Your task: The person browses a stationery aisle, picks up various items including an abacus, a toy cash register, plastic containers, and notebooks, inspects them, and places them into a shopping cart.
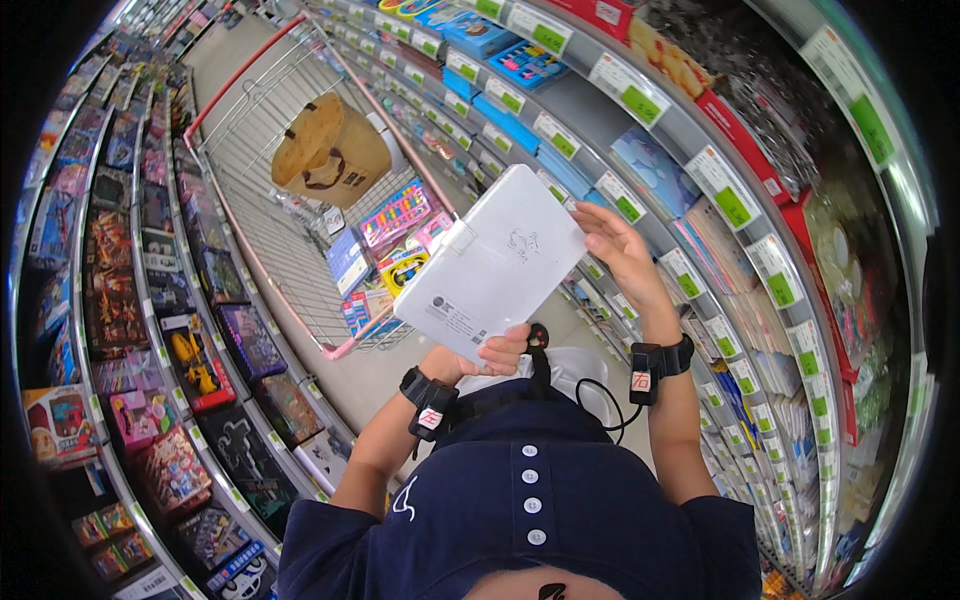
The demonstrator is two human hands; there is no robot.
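My left hand (pixel 501 352) grips the lower edge of a white notebook (pixel 495 262) with a clasp tab on its left side. The cover facing me bears a small line drawing and printed writing. My right hand (pixel 622 259) is at the notebook's right edge, fingers apart and slightly curled; whether the fingertips touch it is hard to tell. Beyond the notebook stands a wire shopping cart (pixel 251 206) with a reddish rim. It holds a brown tote bag (pixel 349 161), a colourful bead toy in a pink frame (pixel 397 214), a blue box (pixel 349 259) and a yellow package (pixel 403 271).
Shelves with toy boxes (pixel 244 341) run along the left. The right-hand shelves hold notebooks (pixel 709 244), blue stationery sets (pixel 529 64) and bagged goods (pixel 832 259) behind price labels. A tiled aisle floor (pixel 337 386) lies between. Devices are strapped to both wrists.
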